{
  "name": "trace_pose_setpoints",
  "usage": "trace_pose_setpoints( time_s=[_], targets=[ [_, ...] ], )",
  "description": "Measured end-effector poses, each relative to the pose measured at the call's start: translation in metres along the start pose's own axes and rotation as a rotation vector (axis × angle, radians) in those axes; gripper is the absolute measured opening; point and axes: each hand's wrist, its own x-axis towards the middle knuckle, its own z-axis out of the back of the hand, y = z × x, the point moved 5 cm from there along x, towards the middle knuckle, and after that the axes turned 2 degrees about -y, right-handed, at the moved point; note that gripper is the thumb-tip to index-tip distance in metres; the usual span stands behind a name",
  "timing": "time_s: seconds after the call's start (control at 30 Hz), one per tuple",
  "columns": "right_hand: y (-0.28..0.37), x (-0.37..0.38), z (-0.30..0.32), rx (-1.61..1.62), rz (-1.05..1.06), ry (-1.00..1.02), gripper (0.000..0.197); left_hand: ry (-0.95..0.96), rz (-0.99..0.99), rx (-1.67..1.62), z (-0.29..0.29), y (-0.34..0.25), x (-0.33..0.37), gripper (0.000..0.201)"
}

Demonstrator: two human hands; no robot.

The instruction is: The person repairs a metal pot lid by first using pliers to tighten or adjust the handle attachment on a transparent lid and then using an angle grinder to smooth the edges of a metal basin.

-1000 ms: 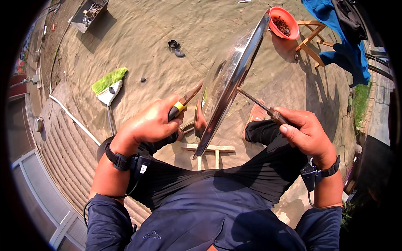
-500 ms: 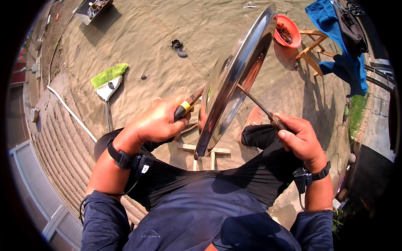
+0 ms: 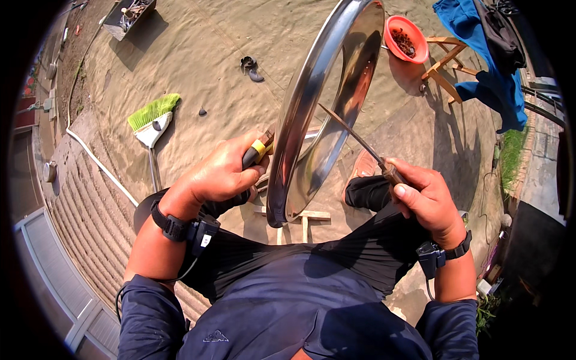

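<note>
"Silver metal fills the middle of the frame: your round, polished dish point(image 3: 300, 102) is held up edge-on between your two hands, tilted, its upper part leaning toward the upper right. What do you have in your left hand point(image 3: 225, 171)?"

"You have those fingers curled round the dark handle of a yellow-banded tool point(image 3: 254, 152), just left of the dish, its brown head close by the rim"

"And your right hand point(image 3: 423, 192)?"

"With it you grip a brown-handled tool point(image 3: 392, 173), thumb against the handle, and the thin shaft runs to the upper left, in front of the dish's inner side. Whether the tip touches the metal is hard to tell from this angle"

"What lies around you?"

"Pale wooden bars point(image 3: 318, 215) show near the dish's lower edge. Left of centre you have a broom point(image 3: 153, 112) with lime-green bristles; in the upper left, a dark tray point(image 3: 114, 31) of metal bits point(image 3: 129, 17). In the upper right, a red bowl point(image 3: 421, 36) holds brown scraps point(image 3: 403, 42), just beside a wooden stool point(image 3: 445, 62), with blue cloth point(image 3: 503, 99) hanging near it"
</note>
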Motion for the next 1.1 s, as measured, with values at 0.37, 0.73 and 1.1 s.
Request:
trace_pose_setpoints(
  time_s=[0.37, 0.73, 1.1],
  targets=[
    [-0.004, -0.003, 0.001, 0.161, -0.122, 0.041, 0.054, 0.019, -0.132, 0.126, 0.000, 0.013, 0.004, 0.018],
    [-0.009, 0.003, 0.005, 0.227, -0.233, 0.179, 0.053, 0.049, -0.200, 0.265, -0.004, 0.014, -0.004, 0.024],
    [-0.036, 0.004, 0.005, 0.068, -0.211, 0.229, 0.049, 0.108, -0.069, 0.421, -0.015, 0.034, -0.012, 0.035]
  ],
)
